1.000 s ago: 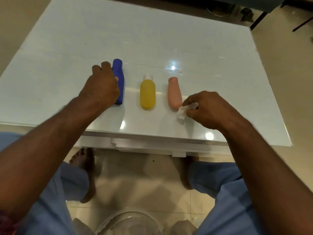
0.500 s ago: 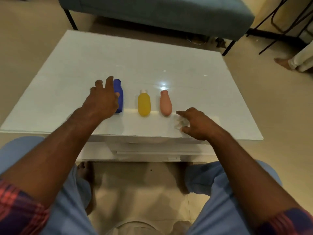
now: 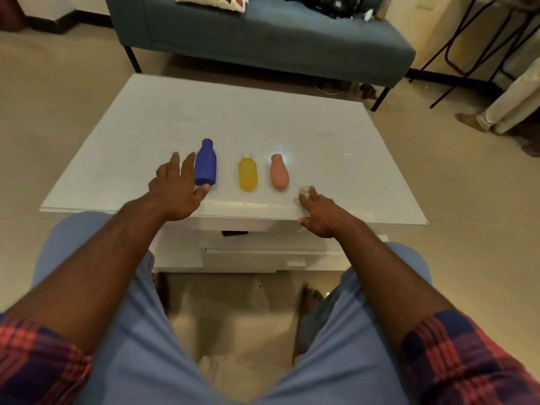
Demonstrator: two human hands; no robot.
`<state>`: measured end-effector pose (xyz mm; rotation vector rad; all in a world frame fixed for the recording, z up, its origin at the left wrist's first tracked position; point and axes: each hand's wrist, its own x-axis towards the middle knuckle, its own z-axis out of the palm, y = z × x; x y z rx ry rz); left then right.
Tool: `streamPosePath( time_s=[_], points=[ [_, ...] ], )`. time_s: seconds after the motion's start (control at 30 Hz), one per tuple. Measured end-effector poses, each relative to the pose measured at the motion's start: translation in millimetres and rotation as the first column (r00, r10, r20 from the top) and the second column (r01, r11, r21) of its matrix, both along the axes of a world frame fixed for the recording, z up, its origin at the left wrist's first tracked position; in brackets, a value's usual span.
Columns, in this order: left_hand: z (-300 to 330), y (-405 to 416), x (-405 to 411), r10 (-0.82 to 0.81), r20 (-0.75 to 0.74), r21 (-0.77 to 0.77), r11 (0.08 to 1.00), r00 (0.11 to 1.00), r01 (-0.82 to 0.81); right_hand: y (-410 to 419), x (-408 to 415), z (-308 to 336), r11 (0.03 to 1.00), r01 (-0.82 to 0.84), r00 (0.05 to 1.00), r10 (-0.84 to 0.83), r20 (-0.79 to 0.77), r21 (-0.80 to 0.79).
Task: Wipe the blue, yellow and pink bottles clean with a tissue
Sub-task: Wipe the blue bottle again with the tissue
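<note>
Left hand (image 3: 175, 191) spread wide beside the blue bottle (image 3: 205, 162), right hand (image 3: 318, 213) loose-fingered over the tissue (image 3: 302, 190) at the table's (image 3: 122, 159) near edge.

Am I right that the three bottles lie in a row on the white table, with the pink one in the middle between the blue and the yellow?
Not quite: the head view shows the yellow bottle in the middle, between the blue bottle and the pink bottle. They do lie in a row on the white table.

Single head view, high above table (image 3: 336, 159), angled forward-down; sofa (image 3: 263, 39) beyond, lap nearest.
</note>
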<state>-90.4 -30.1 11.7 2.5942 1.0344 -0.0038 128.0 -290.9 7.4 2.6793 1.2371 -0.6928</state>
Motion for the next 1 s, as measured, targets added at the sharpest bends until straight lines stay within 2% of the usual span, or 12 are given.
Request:
streamPosePath(
  time_s=[0.13, 0.23, 0.33, 0.4, 0.5, 0.57, 0.63, 0.67, 0.73, 0.8, 0.9, 1.0],
  points=[
    [-1, -5, -5, 0.023, 0.006, 0.02, 1.0, 1.0, -0.023, -4, 0, -9, 0.997, -0.003, 1.0, 0.004, -0.006, 0.077],
    [1, -4, 0, -0.008, 0.097, 0.035, 0.999, 0.995, 0.005, -1, 2, -11, 0.952, 0.081, 0.997, -0.075, -0.03, 0.294],
    [-6, 2, 2, -0.006, 0.289, 0.04, 0.999, 0.957, -0.005, 6, 2, -8, 0.788, 0.233, 0.972, -0.206, -0.113, 0.57],
    [-13, 9, 6, -0.01, 0.36, 0.056, 0.998, 0.933, -0.011, 10, 5, -8, 0.658, 0.269, 0.955, -0.275, -0.109, 0.703],
    [-17, 15, 11, -0.046, 0.402, 0.077, 0.997, 0.915, 0.016, 15, 12, -8, 0.513, 0.294, 0.922, -0.376, -0.096, 0.807],
    [-17, 17, 13, -0.047, 0.409, 0.063, 0.998, 0.911, 0.023, 18, 17, -7, 0.491, 0.321, 0.909, -0.401, -0.117, 0.81],
    [-18, 16, 14, -0.044, 0.389, 0.053, 0.998, 0.92, 0.025, 22, 20, -10, 0.565, 0.349, 0.916, -0.373, -0.146, 0.748],
    [-19, 14, 14, -0.051, 0.375, 0.051, 0.998, 0.926, 0.034, 23, 21, -12, 0.64, 0.359, 0.923, -0.351, -0.156, 0.679],
    [-21, 14, 17, -0.085, 0.338, 0.069, 0.995, 0.937, 0.066, 27, 20, -16, 0.832, 0.313, 0.949, -0.295, -0.112, 0.458],
    [-24, 15, 21, -0.102, 0.263, 0.082, 0.993, 0.959, 0.083, 30, 16, -21, 0.952, 0.203, 0.979, -0.201, -0.032, 0.231],
    [-31, 13, 25, -0.066, 0.126, 0.087, 0.995, 0.99, 0.055, 29, 9, -27, 0.991, 0.109, 0.994, -0.108, -0.01, 0.078],
    [-30, 7, 28, -0.085, 0.061, 0.129, 0.989, 0.995, 0.076, 30, 7, -21, 0.978, 0.155, 0.988, -0.153, -0.028, 0.137]
  ],
)
